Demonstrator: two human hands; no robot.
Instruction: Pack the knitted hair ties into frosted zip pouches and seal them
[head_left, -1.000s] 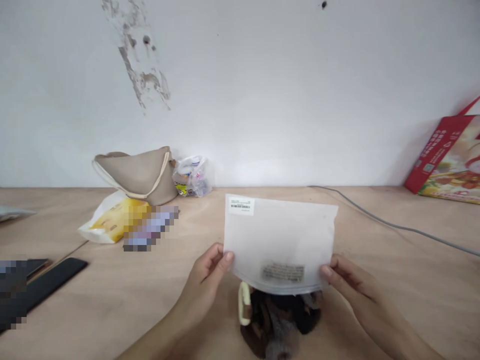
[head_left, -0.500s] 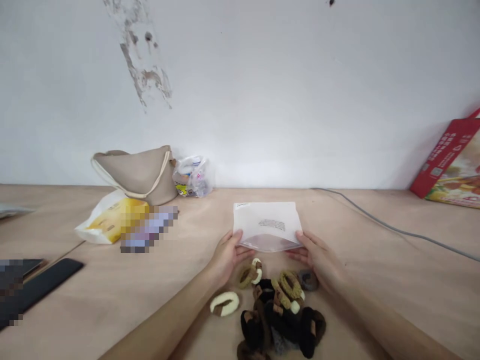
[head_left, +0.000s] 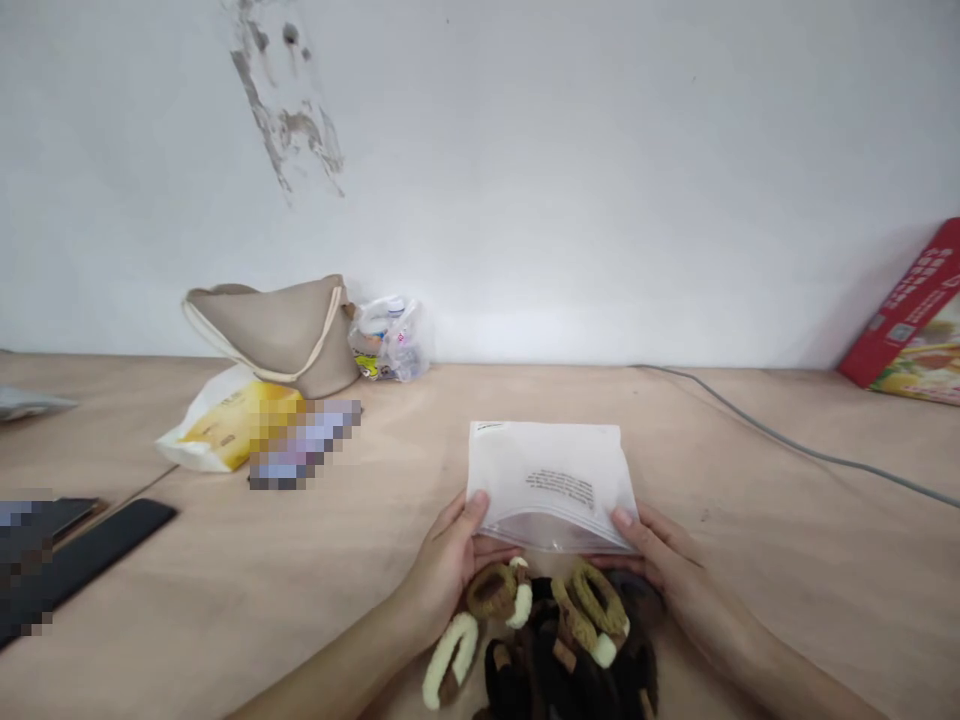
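1. Pouch [head_left: 551, 480]: frosted plastic with a zip edge, held low over the table [head_left: 757, 425]; contact with the wood impossible to tell.
2. Left hand [head_left: 442, 575]: at the pouch's lower left corner, thumb on top, fingers underneath, clamped on the plastic.
3. Right hand [head_left: 675, 570]: at the pouch's lower right corner, thumb on top, fingers underneath, clamped the same way.
4. Hair ties [head_left: 555, 640]: fuzzy, brown, black and cream, heaped just below the pouch, between both hands.
5. Tan bag [head_left: 274, 335]: well beyond and left of the pouch, beside a clear plastic bag [head_left: 391, 340].
6. Red box [head_left: 911, 310]: far right of the pouch, tilted against the wall [head_left: 570, 170].
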